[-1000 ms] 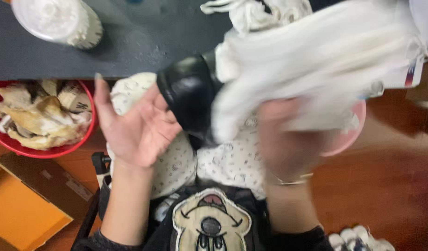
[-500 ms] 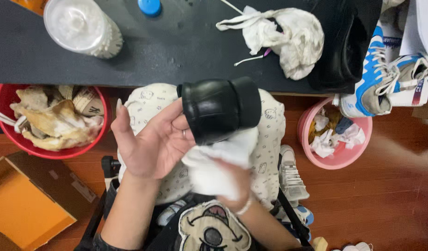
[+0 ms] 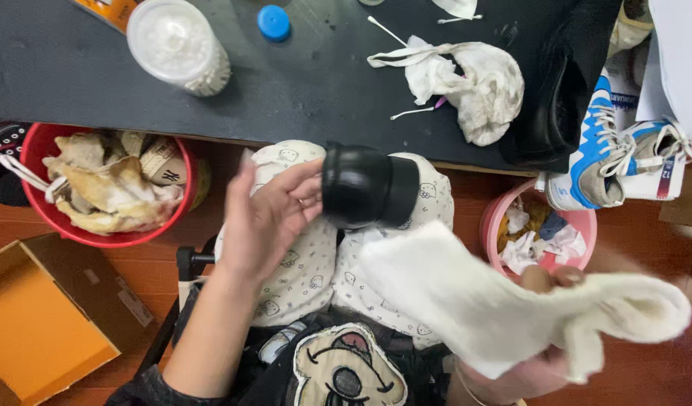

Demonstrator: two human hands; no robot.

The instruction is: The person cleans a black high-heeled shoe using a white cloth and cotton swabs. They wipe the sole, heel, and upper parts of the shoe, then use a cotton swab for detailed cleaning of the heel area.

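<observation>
My left hand (image 3: 267,218) holds the heel end of a black leather shoe (image 3: 368,186) just below the edge of the dark table (image 3: 308,83), over my lap in white printed trousers (image 3: 301,271). My right hand (image 3: 541,361), low at the right and mostly hidden, grips a white cloth (image 3: 504,301) that spreads blurred to the left and right, clear of the shoe.
On the table lie a crumpled stained rag (image 3: 474,75), cotton swabs, a blue cap (image 3: 273,22) and a clear jar (image 3: 179,46). A red basin of used rags (image 3: 98,188) sits left, a pink bin (image 3: 541,225) right, an orange box (image 3: 38,331) lower left, blue-white sneakers (image 3: 624,158) right.
The white cloth came off the shoe: my right hand pulled it down and out to the right. My left hand kept hold of the black shoe, which now shows uncovered.
</observation>
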